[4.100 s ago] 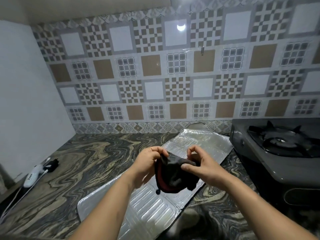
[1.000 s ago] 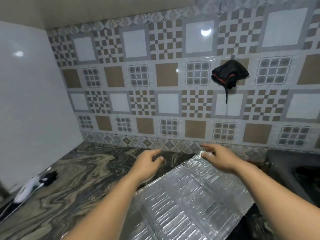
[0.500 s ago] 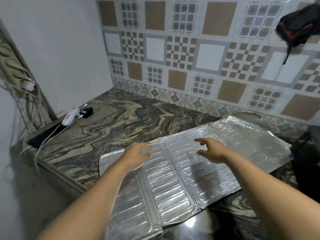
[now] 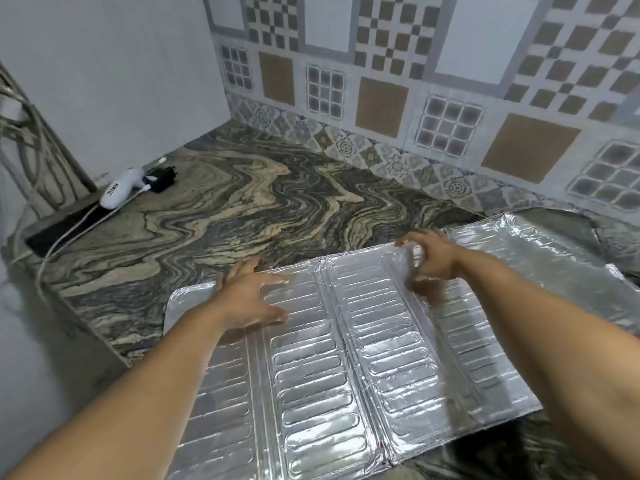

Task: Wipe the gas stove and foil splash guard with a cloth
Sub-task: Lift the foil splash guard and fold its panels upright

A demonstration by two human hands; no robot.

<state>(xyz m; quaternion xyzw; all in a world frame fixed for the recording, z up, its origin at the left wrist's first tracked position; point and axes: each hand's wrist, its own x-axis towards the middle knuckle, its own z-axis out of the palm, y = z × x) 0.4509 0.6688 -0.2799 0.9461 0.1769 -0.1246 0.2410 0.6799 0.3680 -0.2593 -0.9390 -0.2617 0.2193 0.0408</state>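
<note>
- Foil splash guard (image 4: pixel 346 358) is laid flat on marble counter (image 4: pixel 214 209), ribbed panels unfolded, near edge overhanging counter front.
- Left hand (image 4: pixel 249 296) is spread open, palm down, pressed on guard's far-left part; nothing gripped.
- Right hand (image 4: pixel 429 254) is curled at guard's far edge; blurred, so grasp can't be told. 0.5 s ago it was flat on the foil.
- Cloth, seen hung on tiled wall (image 4: pixel 415 81) earlier, is now out of frame.
- White device (image 4: pixel 121 190) w/ cable lies far left.
</note>
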